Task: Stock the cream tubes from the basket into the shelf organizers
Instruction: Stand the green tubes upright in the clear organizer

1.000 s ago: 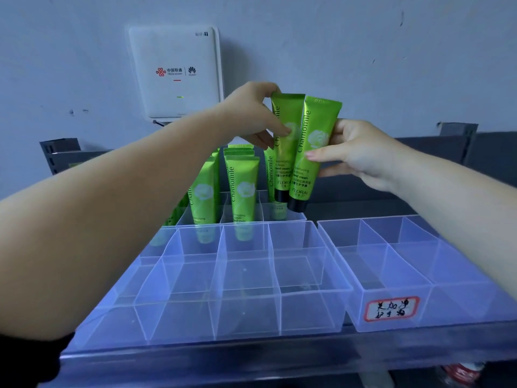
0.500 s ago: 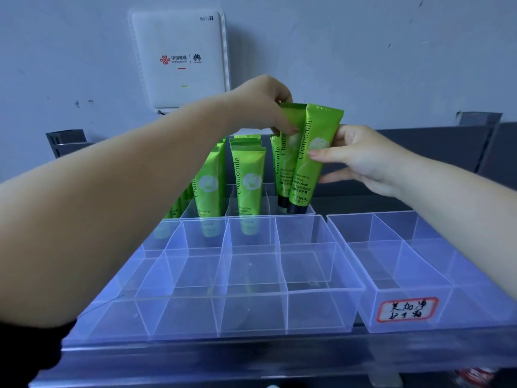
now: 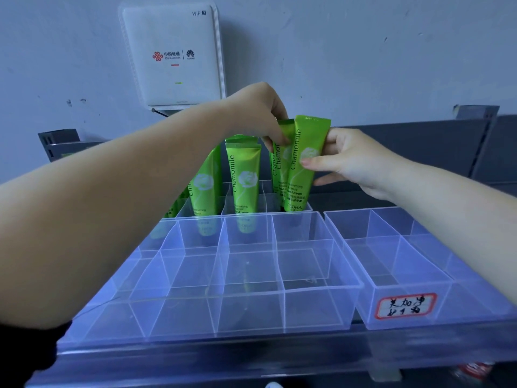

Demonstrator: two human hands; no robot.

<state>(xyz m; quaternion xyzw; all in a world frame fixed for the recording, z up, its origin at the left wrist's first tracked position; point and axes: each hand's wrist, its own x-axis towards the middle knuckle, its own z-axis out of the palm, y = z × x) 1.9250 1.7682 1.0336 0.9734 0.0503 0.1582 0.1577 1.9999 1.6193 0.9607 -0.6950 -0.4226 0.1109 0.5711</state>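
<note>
Two hands, L [image 3: 260,113] & R [image 3: 347,161], each pinching a green tube [image 3: 303,163] in rear organizer [image 3: 291,211].

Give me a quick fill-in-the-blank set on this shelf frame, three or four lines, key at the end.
1. The tubes standing in the back row are ____ in colour.
2. The right hand grips the tube printed with the word ____.
3. The handwritten label sits on the ____ organizer.
4. The front compartments of the left organizer hold ____ tubes.

Missing words: green; Chamomile; right; no
</note>
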